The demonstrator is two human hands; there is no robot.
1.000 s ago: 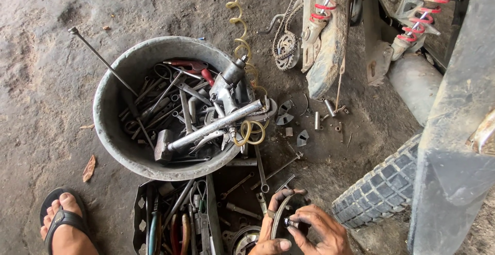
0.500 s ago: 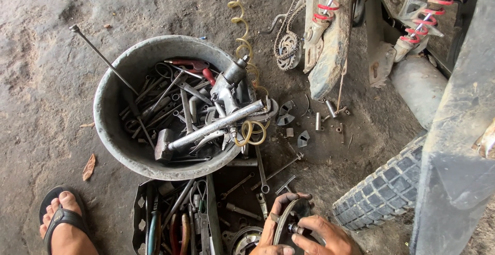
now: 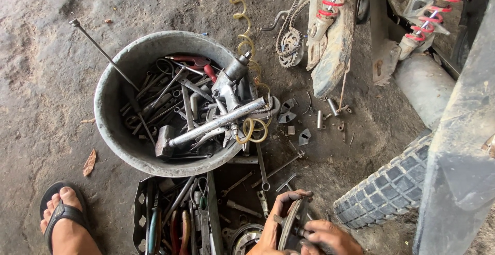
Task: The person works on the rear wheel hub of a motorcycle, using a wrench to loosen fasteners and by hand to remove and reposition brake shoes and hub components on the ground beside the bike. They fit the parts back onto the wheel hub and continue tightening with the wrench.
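Hands (image 3: pixel 304 232) grip curved metal brake shoe (image 3: pixel 290 224)

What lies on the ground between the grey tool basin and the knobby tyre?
In the head view, loose wrenches and small metal parts lie scattered on the dirt between them.

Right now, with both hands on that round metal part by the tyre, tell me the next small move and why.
Probably turn the round metal part a little toward the camera before working on it. The left hand grips its rim and the right hand pinches at its centre, but it stands edge-on at the frame's bottom, so its face is hidden. The tyre crowds the right side.
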